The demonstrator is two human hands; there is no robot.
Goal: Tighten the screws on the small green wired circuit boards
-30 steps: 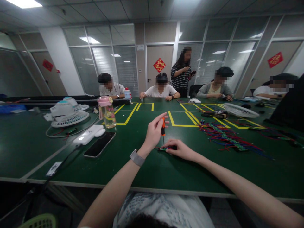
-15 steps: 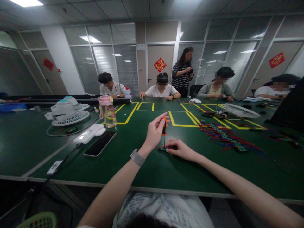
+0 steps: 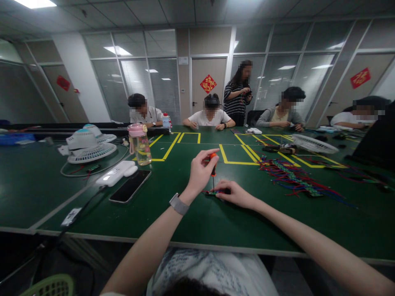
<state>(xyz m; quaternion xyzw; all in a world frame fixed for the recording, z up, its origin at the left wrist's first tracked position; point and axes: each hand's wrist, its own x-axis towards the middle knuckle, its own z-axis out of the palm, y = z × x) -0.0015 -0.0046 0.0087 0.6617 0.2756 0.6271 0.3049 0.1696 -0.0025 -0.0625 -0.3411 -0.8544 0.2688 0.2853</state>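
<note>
My left hand is closed around the orange and black handle of a screwdriver, which stands upright. Its thin shaft runs down to a small green circuit board lying on the green table. From the right, my right hand pinches the board and its wires against the tabletop with thumb and fingers. Red and blue wires show near these fingertips. The exact spot where the screwdriver tip meets the board is too small to make out.
Left of my arms lie a black phone, a white power bank, a pink-lidded bottle and a white fan. On the right is a row of wired circuit boards. Several people sit or stand across the table.
The fingers of my left hand have shifted on the screwdriver handle, with the thumb and index finger now turned further round it. My right hand and the board stay in place.
</note>
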